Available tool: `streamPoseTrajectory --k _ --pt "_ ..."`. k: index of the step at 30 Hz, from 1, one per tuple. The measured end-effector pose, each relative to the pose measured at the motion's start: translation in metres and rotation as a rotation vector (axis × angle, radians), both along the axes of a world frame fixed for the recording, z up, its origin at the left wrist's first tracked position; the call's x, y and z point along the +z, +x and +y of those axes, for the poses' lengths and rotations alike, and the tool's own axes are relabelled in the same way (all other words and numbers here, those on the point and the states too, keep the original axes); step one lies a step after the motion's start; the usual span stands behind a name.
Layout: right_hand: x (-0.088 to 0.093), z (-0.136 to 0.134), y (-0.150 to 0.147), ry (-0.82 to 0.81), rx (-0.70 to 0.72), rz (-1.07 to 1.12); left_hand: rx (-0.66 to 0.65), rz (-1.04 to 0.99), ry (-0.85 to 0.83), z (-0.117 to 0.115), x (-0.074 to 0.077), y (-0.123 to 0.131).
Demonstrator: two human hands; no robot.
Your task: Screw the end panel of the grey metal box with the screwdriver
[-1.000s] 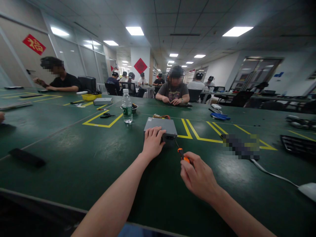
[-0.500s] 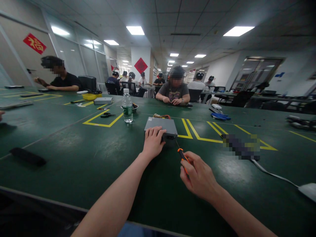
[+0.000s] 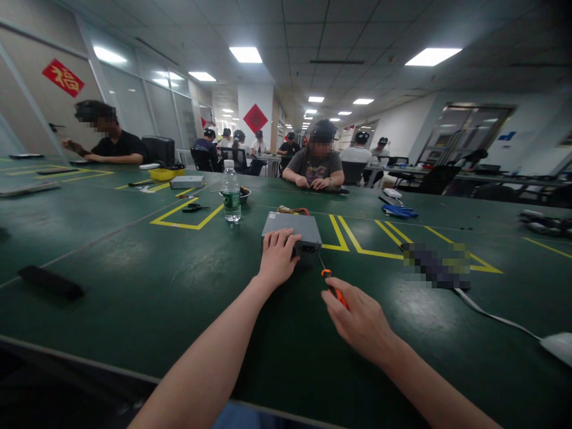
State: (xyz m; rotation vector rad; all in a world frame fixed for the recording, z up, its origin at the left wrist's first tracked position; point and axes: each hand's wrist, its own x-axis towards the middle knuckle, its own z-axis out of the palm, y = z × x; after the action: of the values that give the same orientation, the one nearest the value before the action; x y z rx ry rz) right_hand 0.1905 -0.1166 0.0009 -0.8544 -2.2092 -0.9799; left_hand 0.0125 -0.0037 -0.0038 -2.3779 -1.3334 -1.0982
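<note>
**Left hand on a grey box, screwdriver at its near face**

A grey rectangular metal box [image 3: 291,229] is lying flat on the dark green table mat [image 3: 134,280], straight ahead of the person and just inside the near end of a yellow taped outline [image 3: 353,241]. The left hand [image 3: 277,257] is resting on the box's near edge, palm down, with the fingers [image 3: 280,237] spreading loosely over the top and clenching nothing. A bundle of coloured wires [image 3: 292,210] is showing at the box's far end.

Just right of that hand, the right hand [image 3: 357,322] is closing around an orange-and-black-handled screwdriver [image 3: 331,285]. The thin shaft is pointing up and away towards the near right corner of the box; whether the tip is touching the metal cannot be told.

Further out on the left, a clear plastic water bottle [image 3: 231,192] with a green label is standing upright, with a small dark bowl [image 3: 243,195] just behind it and a pair of black-handled scissors [image 3: 194,208] lying inside another taped outline. A flat black strip [image 3: 50,282] is lying well apart near the left edge. On the right, a blue glove [image 3: 399,211] is lying beyond the tape, and a white cable [image 3: 491,314] is running to a white object [image 3: 556,345] at the frame's edge.

Across the table, a person in a grey shirt [image 3: 316,167] is sitting with both hands together on the mat, and a person in a black shirt [image 3: 114,149] is sitting far left.
</note>
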Motion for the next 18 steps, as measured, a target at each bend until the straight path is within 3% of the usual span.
streamPoseTrajectory --k 5,12,18 --pt "0.002 0.002 0.006 0.074 -0.052 0.007 -0.003 -0.002 0.004 0.0 0.0 0.0" --pt "0.002 -0.004 -0.006 -0.036 -0.061 0.026 0.007 0.004 0.01 -0.001 0.001 0.0" --pt "0.002 0.0 0.002 0.067 -0.088 -0.023 0.028 0.032 0.011 -0.002 0.002 0.001"
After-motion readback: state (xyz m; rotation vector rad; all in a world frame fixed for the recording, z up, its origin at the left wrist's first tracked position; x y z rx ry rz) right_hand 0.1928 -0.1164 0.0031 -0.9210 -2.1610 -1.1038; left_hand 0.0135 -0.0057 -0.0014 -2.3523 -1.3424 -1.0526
